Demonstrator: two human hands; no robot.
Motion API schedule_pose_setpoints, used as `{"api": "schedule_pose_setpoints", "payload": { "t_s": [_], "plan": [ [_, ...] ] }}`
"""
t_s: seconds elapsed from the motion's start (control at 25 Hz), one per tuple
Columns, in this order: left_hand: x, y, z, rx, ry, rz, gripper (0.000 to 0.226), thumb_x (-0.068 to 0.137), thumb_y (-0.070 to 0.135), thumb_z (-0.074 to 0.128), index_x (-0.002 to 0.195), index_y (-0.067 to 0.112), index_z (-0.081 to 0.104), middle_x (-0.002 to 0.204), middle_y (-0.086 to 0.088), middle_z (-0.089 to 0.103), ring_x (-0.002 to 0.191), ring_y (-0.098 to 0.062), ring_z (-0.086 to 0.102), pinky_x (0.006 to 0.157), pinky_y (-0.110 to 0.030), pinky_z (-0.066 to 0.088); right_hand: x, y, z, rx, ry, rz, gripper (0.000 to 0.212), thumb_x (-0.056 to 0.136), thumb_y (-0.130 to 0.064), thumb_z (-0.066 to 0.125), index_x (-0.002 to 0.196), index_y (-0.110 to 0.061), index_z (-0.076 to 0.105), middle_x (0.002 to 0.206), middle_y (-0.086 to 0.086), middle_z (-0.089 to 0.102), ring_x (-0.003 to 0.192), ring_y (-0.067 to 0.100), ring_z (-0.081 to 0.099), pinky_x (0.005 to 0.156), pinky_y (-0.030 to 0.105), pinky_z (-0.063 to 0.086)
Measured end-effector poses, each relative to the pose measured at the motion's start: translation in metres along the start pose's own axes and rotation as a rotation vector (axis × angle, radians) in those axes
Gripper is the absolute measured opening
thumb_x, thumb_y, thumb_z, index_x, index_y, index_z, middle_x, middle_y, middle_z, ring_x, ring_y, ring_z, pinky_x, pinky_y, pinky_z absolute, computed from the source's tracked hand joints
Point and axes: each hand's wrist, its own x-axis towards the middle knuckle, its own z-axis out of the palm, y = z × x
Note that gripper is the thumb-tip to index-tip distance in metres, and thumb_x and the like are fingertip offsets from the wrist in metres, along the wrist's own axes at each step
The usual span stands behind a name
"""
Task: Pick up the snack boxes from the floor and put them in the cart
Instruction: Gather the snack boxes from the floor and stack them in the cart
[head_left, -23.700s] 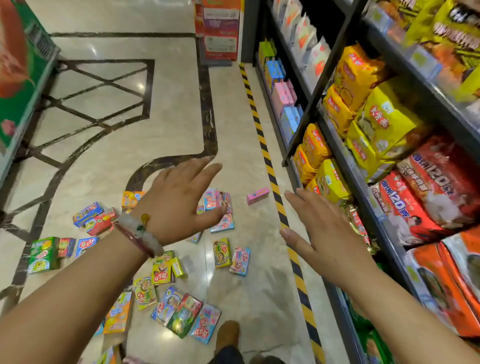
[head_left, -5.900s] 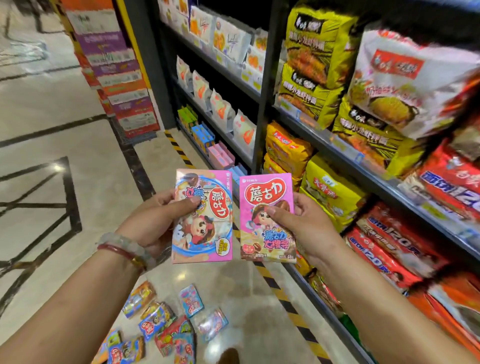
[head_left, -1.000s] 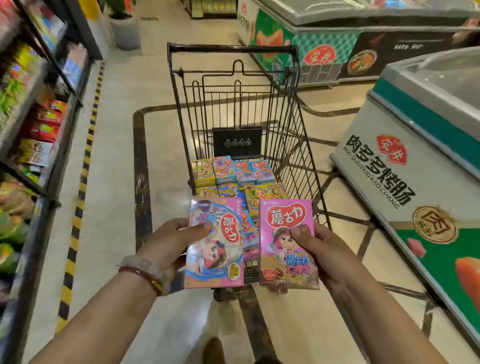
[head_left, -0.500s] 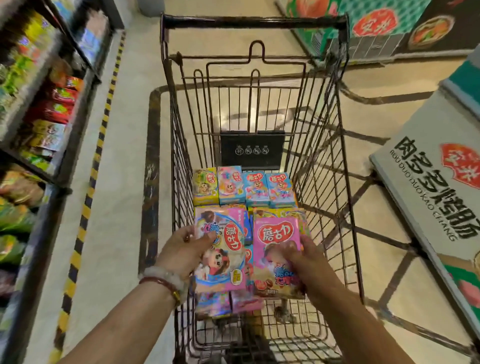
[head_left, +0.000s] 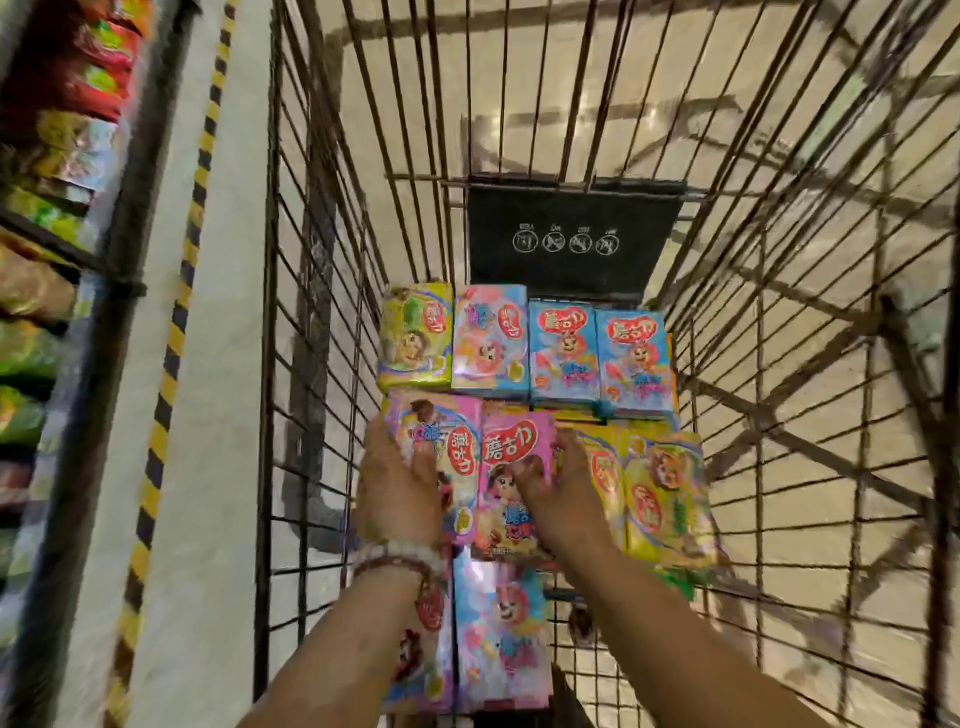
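Two bare forearms are seen, with no sleeves reaching the wrists. The left hand (head_left: 397, 491) is joined to a wrist on which two bracelets (head_left: 400, 558) are worn: one of pale rounded beads, one of dark red. The right hand (head_left: 563, 496) is left unadorned.

The cart (head_left: 322, 260) is dark wire mesh, with a black panel (head_left: 574, 241) at its far end printed with 4 white round symbols. Along that far end lie a yellow-green box (head_left: 415, 338), a pink-and-blue box (head_left: 489, 338) and 2 light blue boxes (head_left: 597, 358) with red lettering. The 2 pink boxes (head_left: 511, 467) at mid-cart show red-and-white badges and cartoon faces. At the right wall lie yellow boxes (head_left: 667, 499) with red marks. The floor (head_left: 218, 364) is pale cream with a yellow-and-black striped line (head_left: 174, 332). The left wrist wears a white-and-red beaded bracelet (head_left: 397, 558).
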Motion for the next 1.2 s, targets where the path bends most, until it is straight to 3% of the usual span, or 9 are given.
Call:
{"api": "schedule_pose_setpoints", "payload": {
  "t_s": [0.08,0.16,0.28,0.4,0.52,0.64,0.92,1.08,1.2],
  "plan": [
    [0.006,-0.003,0.001,0.051,0.054,0.07,0.037,0.085,0.003,0.057,0.122,0.0,0.05,0.114,-0.02,0.061,0.104,-0.031,0.057,0.075,-0.023,0.036,0.006,0.002,0.008,-0.093,0.029,-0.026,0.073,0.093,-0.03,0.058,0.152,-0.013,0.017,0.148,0.004,0.037,0.134,0.025,0.039,0.098,0.026,0.037],
    [0.01,-0.011,0.001,0.167,0.101,0.206,0.041,0.079,-0.01,0.055,0.119,-0.005,0.052,0.116,-0.024,0.058,0.108,-0.027,0.048,0.087,-0.017,0.03,0.01,0.006,0.016,-0.225,0.123,-0.117,0.063,0.096,-0.031,0.052,0.149,-0.01,0.026,0.149,0.012,0.033,0.137,0.03,0.03,0.105,0.028,0.028],
    [0.005,-0.028,0.008,0.448,-0.001,0.447,0.037,0.074,0.001,0.054,0.109,-0.002,0.064,0.121,-0.025,0.06,0.114,-0.037,0.054,0.098,-0.042,0.044,0.004,0.01,0.03,-0.695,0.145,-0.326,0.059,0.097,-0.033,0.013,0.139,-0.005,0.043,0.147,0.024,0.033,0.14,0.038,0.021,0.112,0.035,0.015],
    [0.005,-0.031,0.013,0.608,-0.144,0.418,0.042,0.077,0.018,0.043,0.106,0.004,0.069,0.117,-0.02,0.064,0.108,-0.042,0.061,0.086,-0.054,0.048,0.008,0.006,0.042,-0.882,0.139,-0.532,0.053,0.086,-0.025,0.034,0.13,-0.006,0.057,0.139,0.018,0.05,0.133,0.034,0.042,0.11,0.045,0.024],
    [0.011,-0.024,0.014,0.542,-0.188,0.261,0.051,0.087,0.004,0.049,0.137,0.01,0.049,0.149,-0.014,0.036,0.14,-0.034,0.027,0.115,-0.037,0.017,0.026,-0.003,0.05,-0.936,0.146,-0.574,0.052,0.086,-0.026,0.036,0.128,-0.004,0.058,0.135,0.017,0.054,0.127,0.034,0.05,0.111,0.045,0.029],
    [0.013,-0.02,0.018,0.534,-0.139,0.197,0.057,0.093,0.006,0.04,0.147,0.018,0.03,0.158,-0.003,0.014,0.147,-0.021,0.003,0.114,-0.025,-0.003,0.033,-0.005,0.052,-0.962,0.146,-0.578,0.051,0.089,-0.026,0.036,0.128,-0.001,0.058,0.134,0.019,0.054,0.126,0.036,0.05,0.106,0.049,0.034],
    [0.021,-0.003,0.01,0.558,-0.253,0.134,0.052,0.088,0.008,0.043,0.139,0.013,0.039,0.15,-0.011,0.028,0.141,-0.026,0.018,0.114,-0.035,0.017,0.03,-0.027,0.045,-1.053,-0.017,-0.496,0.048,0.084,-0.024,0.043,0.122,-0.003,0.062,0.132,0.021,0.056,0.121,0.037,0.055,0.095,0.05,0.046],
    [-0.002,0.04,-0.019,0.311,-0.253,0.155,0.05,0.089,0.01,0.05,0.138,0.009,0.042,0.142,-0.014,0.04,0.132,-0.027,0.034,0.103,-0.028,0.026,0.003,-0.061,0.009,-1.082,-0.043,-0.494,0.059,0.098,-0.032,0.043,0.152,-0.021,0.02,0.16,0.009,0.008,0.147,0.028,0.011,0.113,0.038,0.023],
    [-0.039,0.08,-0.073,0.149,-0.188,0.378,0.055,0.078,0.023,0.045,0.131,0.006,0.051,0.133,-0.015,0.05,0.124,-0.03,0.044,0.101,-0.03,0.032,-0.046,-0.103,-0.016,-1.028,0.013,-0.488,0.058,0.096,-0.034,0.045,0.15,-0.024,0.024,0.158,0.006,0.018,0.143,0.026,0.022,0.107,0.038,0.032]
  ]
}}
